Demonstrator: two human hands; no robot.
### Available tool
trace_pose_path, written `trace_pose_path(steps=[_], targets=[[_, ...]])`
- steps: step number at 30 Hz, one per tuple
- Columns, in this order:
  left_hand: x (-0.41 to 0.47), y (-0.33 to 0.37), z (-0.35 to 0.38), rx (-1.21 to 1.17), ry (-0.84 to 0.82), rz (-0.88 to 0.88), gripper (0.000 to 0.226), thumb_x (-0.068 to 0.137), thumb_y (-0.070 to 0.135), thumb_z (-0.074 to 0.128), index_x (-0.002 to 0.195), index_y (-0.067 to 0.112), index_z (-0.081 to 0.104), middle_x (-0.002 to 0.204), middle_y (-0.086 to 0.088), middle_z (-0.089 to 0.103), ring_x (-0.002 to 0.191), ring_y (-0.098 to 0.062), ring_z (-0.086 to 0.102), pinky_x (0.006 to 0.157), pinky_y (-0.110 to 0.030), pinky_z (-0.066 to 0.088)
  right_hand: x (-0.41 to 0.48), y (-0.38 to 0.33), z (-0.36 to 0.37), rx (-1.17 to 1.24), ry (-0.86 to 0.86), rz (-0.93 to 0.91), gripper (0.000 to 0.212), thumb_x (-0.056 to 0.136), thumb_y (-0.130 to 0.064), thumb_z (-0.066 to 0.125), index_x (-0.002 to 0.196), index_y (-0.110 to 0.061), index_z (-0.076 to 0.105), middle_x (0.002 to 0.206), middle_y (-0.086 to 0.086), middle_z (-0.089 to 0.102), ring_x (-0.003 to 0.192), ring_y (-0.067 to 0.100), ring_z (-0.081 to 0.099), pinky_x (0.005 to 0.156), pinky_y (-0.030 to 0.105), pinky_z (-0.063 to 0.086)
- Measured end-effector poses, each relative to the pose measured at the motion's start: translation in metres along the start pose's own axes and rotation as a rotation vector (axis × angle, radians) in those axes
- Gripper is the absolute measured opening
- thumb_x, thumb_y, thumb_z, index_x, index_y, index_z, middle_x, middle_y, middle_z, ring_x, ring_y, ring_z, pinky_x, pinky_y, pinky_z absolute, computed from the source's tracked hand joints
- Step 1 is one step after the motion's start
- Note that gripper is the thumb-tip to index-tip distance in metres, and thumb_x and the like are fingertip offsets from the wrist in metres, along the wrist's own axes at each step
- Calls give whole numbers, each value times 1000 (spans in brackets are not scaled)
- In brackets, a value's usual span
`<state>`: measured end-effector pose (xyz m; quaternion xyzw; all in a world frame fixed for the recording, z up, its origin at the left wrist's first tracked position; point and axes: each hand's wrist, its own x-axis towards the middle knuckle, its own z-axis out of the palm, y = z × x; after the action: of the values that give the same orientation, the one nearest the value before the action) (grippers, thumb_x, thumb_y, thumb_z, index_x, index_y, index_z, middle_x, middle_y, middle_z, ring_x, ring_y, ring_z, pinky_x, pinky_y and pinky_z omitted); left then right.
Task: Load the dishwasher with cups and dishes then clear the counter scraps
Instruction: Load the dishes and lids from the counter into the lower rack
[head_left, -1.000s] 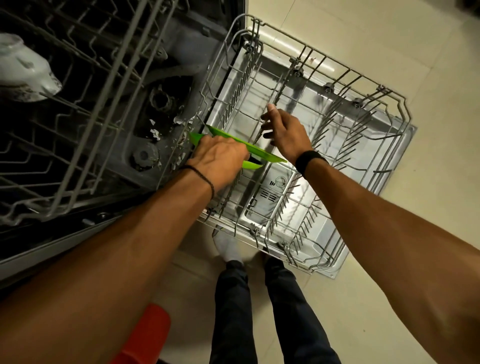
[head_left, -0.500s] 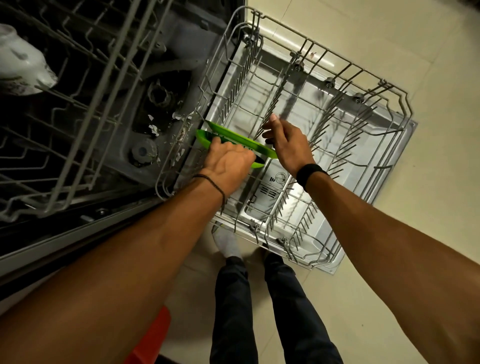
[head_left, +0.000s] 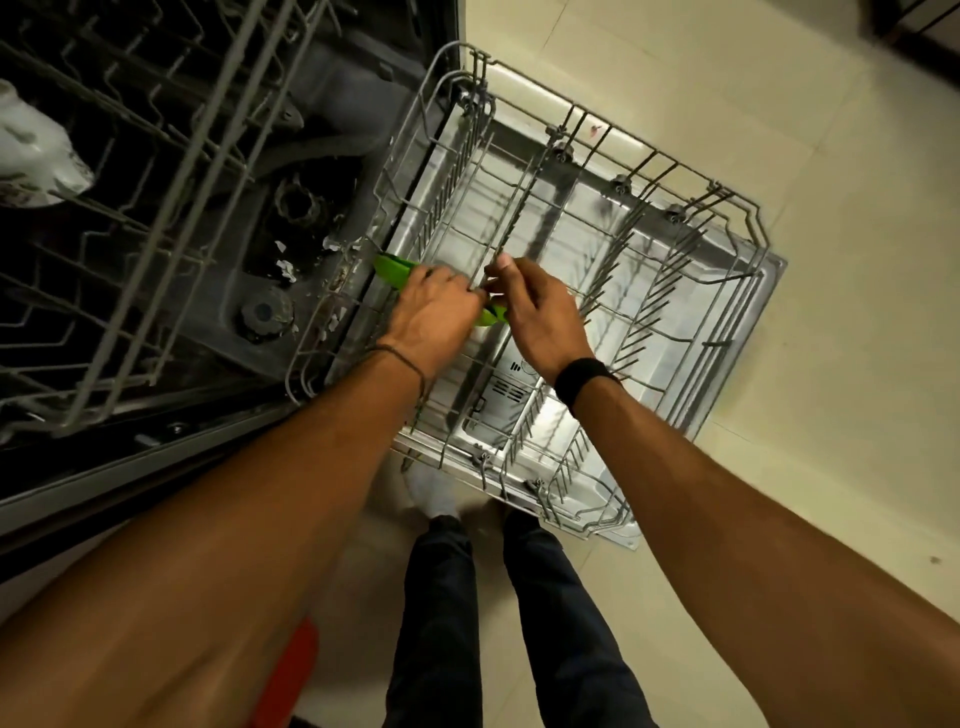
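- One green plate (head_left: 396, 269) is sitting mid-frame in the lower rack (head_left: 730, 218), mostly hidden under the gripping left hand (head_left: 434, 318).
- Right hand (head_left: 543, 319) is blurring; its grip cannot be told.
- One white cup (head_left: 36, 150), upper left, is showing cropped.

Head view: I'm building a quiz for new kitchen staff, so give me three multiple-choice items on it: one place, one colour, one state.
1. Where is the plate?
A) in the upper rack
B) in the lower rack, at its end nearest the tub
C) on the floor

2. What colour is the plate?
A) white
B) red
C) green

3. How does the lower rack stand?
A) pulled out over the open door
B) pushed fully inside
C) lifted onto a counter

Answers: 1 B, the left hand holds it among that rack's wires. 2 C, its bright green edge shows beside the hand. 3 A, the door's metal lining shows beneath the rack.
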<state>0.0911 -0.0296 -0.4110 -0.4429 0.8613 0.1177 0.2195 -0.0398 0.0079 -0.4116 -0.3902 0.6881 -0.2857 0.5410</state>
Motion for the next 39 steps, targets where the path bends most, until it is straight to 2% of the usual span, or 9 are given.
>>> trace_pose_path(steps=[4, 7, 9, 11, 15, 27, 31, 35, 39], targets=[[-29, -2, -22, -285, 93, -85, 41, 94, 26, 65, 133, 21, 54, 133, -2, 56, 124, -22, 51, 106, -39, 40, -26, -13, -16, 36, 37, 58, 48, 93, -68, 40, 108, -30, 66, 100, -5, 74, 94, 14, 71, 87, 48, 58], [-57, 3, -50, -685, 95, -220, 44, 94, 33, 65, 136, 27, 53, 136, 3, 57, 118, -19, 56, 99, -35, 45, -54, -36, -31, 136, 57, 99, 42, 99, -58, 43, 113, -25, 66, 105, -3, 74, 96, 14, 71, 89, 43, 58], [-78, 11, -75, -1012, 125, -295, 40, 95, 34, 64, 134, 30, 54, 132, 3, 61, 111, -16, 62, 92, -37, 54, -77, -60, -42, 216, 53, 114, 40, 102, -51, 42, 118, -22, 65, 110, 1, 73, 99, 15, 71, 91, 39, 57], [-99, 23, -105, -1283, 170, -358, 37, 97, 32, 62, 133, 28, 56, 125, 2, 66, 107, -15, 65, 84, -30, 57, -99, -84, -52, 259, 44, 128, 39, 103, -50, 42, 119, -22, 64, 111, 1, 73, 96, 15, 72, 89, 37, 57], [-156, 49, -175, -1565, 246, -410, 34, 100, 32, 59, 133, 23, 57, 114, -1, 71, 97, -13, 73, 91, -37, 57, -158, -144, -80, 329, 25, 121, 39, 104, -44, 42, 127, -18, 61, 111, 4, 73, 94, 21, 73, 82, 33, 58], [-310, 85, -290, -1714, 502, -411, 34, 103, 27, 51, 135, 20, 56, 113, -3, 74, 97, -19, 73, 84, -31, 60, -315, -258, -140, 320, -114, -23, 33, 103, -32, 48, 133, -21, 58, 114, 5, 72, 99, 28, 71, 83, 39, 60], [-342, 80, -288, -1706, 613, -465, 34, 102, 28, 52, 135, 21, 56, 111, 0, 74, 94, -17, 74, 77, -27, 59, -332, -278, -124, 263, -211, -91, 30, 103, -29, 49, 132, -25, 58, 113, 2, 72, 97, 27, 70, 84, 42, 59], [-375, 64, -284, -1719, 732, -526, 34, 102, 23, 52, 136, 19, 55, 108, -1, 74, 92, -21, 74, 74, -26, 59, -336, -308, -92, 151, -345, -185, 31, 103, -28, 48, 132, -25, 57, 110, -1, 73, 94, 23, 71, 78, 33, 60], [-429, 37, -276, -1758, 935, -629, 31, 102, 22, 52, 132, 20, 57, 107, -4, 74, 90, -22, 74, 73, -26, 59, -349, -344, -43, 58, -476, -287, 31, 102, -31, 49, 132, -29, 58, 111, -3, 73, 97, 20, 71, 82, 34, 60]])
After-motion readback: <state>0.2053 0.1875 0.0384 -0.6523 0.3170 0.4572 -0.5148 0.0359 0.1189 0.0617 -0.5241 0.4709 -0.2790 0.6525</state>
